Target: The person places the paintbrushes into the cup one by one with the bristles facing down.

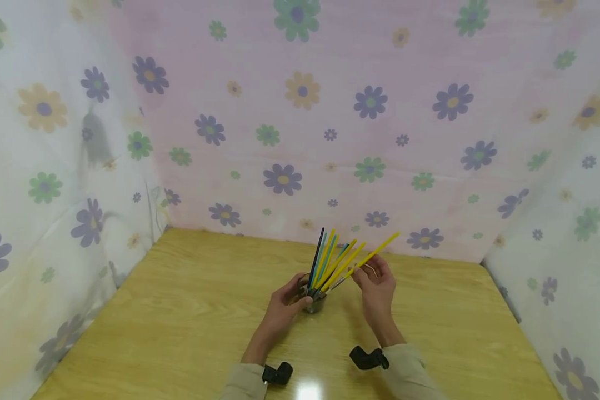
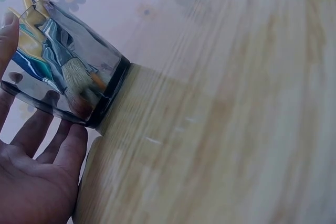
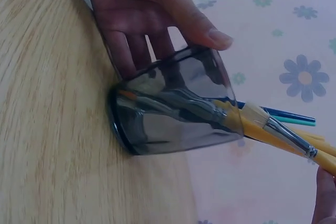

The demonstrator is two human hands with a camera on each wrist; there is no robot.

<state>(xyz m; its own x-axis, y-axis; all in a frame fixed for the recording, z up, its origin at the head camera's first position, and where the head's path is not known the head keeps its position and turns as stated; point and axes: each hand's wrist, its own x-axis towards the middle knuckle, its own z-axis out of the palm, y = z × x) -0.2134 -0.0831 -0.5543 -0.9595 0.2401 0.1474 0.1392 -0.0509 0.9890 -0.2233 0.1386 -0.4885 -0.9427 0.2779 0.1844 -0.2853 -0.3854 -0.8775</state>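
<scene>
A smoky see-through glass cup point(image 1: 318, 305) stands on the wooden table, holding several paintbrushes point(image 1: 320, 261), bristles down, with yellow, teal and dark blue handles. My left hand point(image 1: 279, 312) holds the cup from its left side, thumb at the front; in the left wrist view its fingers point(image 2: 71, 148) show behind the glass. With my right hand point(image 1: 379, 289) I pinch a yellow paintbrush point(image 1: 380, 248) that slants up to the right. In the right wrist view the pale bristles of this paintbrush point(image 3: 286, 135) are at the cup's rim. Most of the right hand is outside that view.
The wooden table point(image 1: 190, 300) spreads around the cup. Behind it hangs a flowered cloth point(image 1: 240, 166), with further flowered cloth at both sides. A black wrist camera point(image 1: 278, 374) sits on the left sleeve, and another black camera point(image 1: 367, 358) on the right.
</scene>
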